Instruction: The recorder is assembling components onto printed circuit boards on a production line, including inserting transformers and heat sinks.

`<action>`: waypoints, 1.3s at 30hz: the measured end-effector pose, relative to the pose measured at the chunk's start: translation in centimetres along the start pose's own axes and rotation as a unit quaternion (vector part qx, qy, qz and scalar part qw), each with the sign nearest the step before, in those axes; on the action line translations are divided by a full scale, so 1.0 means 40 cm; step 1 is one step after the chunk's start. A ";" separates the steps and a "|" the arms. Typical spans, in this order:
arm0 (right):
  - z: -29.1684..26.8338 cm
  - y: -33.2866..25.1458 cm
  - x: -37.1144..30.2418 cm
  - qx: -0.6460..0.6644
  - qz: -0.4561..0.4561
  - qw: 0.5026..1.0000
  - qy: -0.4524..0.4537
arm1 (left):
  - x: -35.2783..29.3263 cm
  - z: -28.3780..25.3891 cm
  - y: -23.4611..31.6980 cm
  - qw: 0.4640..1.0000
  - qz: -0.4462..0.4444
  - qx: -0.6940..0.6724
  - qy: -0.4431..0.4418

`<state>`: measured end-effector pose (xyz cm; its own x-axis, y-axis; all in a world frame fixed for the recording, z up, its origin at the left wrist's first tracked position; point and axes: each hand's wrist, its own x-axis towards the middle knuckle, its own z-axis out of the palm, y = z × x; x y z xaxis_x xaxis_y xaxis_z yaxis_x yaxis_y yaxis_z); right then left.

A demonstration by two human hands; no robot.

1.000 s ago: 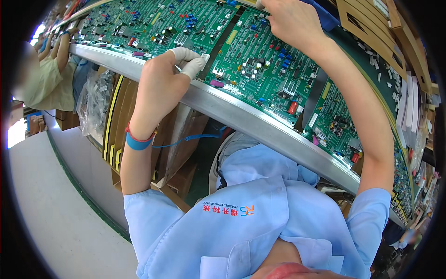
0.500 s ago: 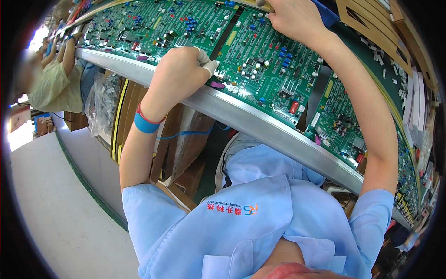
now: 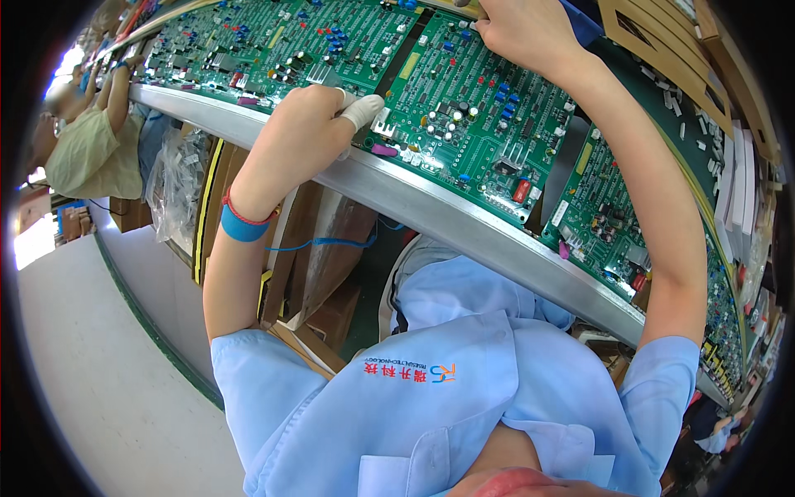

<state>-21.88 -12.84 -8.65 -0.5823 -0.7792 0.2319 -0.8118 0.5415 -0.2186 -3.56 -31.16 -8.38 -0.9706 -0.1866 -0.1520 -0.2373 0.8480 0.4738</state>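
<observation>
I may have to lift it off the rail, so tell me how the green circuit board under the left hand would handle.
The green circuit board is a flat panel, so probably stiff. Dense upright parts suggest it is fragile on top; edges look the safer hold. It rests on the metal rail beside the left hand, so a push would likely slide it, not roll it.

Shirt (image 3: 464, 414): light blue, short-sleeved, collared, with a small red and blue emblem on the chest. Left wrist: blue wristband (image 3: 243, 228) with a thin red cord beside it. Left hand (image 3: 302, 132): white finger cot (image 3: 363, 109) on one fingertip. Right hand (image 3: 522, 33): bare.
</observation>
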 end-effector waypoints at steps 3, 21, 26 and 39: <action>0.011 0.028 -0.009 0.178 -0.193 0.953 0.153 | 0.001 0.001 0.007 1.000 0.005 -0.018 -0.005; -0.277 0.198 -0.360 0.030 0.114 0.985 0.126 | 0.122 -0.072 0.125 0.966 0.164 0.056 0.194; -0.432 0.406 -0.611 -0.062 0.262 0.943 0.195 | 0.393 -0.107 0.134 0.937 0.214 0.114 0.250; -0.431 0.816 -0.979 -0.029 0.387 0.894 0.226 | 0.720 -0.109 0.033 0.958 0.121 0.213 0.149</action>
<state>-26.35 40.80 -8.55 -0.9184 0.0346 0.3941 -0.1521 0.8887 -0.4325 -32.00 -37.57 -8.37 -0.9785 -0.0395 0.2025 -0.0283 0.9979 0.0579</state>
